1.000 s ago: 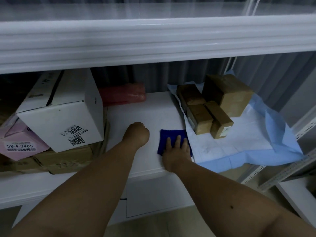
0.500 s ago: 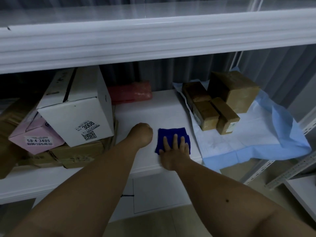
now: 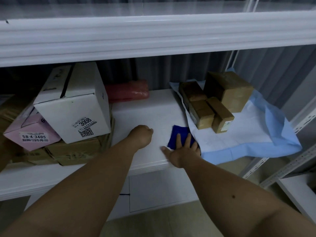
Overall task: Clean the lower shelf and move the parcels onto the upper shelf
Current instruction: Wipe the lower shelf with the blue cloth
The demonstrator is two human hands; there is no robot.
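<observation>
The light is dim and bluish. Behind the racking hangs a grey pleated curtain (image 3: 179, 72), running right along the back and down the right side. Below, the floor (image 3: 153, 226) is pale beige tile. A white panel (image 3: 159, 190) stands low against the rack. To the right, perforated metal uprights (image 3: 280, 166) slant beside another white rack (image 3: 301, 190).

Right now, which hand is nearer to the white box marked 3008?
Left. The left hand rests as a fist on the lower shelf just right of the white box. The right hand is farther right, pressing flat on the blue cloth.
</observation>
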